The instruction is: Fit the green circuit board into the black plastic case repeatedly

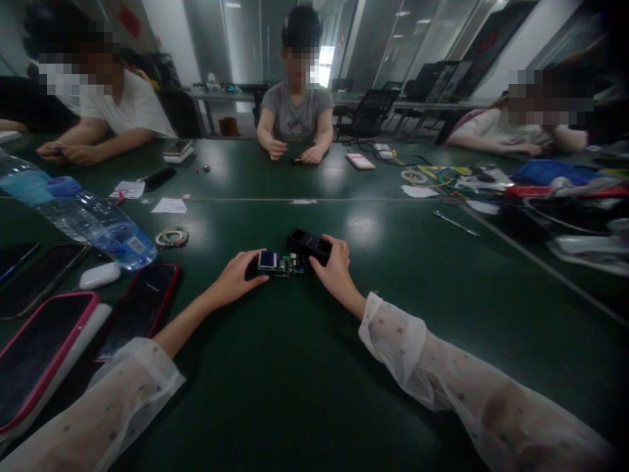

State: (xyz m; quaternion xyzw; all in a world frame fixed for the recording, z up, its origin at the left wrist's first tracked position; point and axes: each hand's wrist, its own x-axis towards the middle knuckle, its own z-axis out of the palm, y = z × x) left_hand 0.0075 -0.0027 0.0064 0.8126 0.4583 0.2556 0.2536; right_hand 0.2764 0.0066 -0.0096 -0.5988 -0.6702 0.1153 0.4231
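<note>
A small green circuit board (285, 264) with a little dark screen at its left end is held by my left hand (244, 270), thumb along the near edge and fingers behind. Behind it and to the right, a black plastic casing (307, 242) is tilted, its right end gripped between the thumb and fingers of my right hand (335, 262). The board's right end meets or overlaps the casing's near side; whether they touch is unclear. Both things are at the middle of the dark green table (295, 367).
Left: water bottles (115, 229), a beaded bracelet (171, 237), a white case (99, 276) and a red-edged phone (142, 305). Right: a wrench (456, 223), cables (432, 175) and a blue item (555, 172). Across the table sits a person (297, 111), with others at both sides.
</note>
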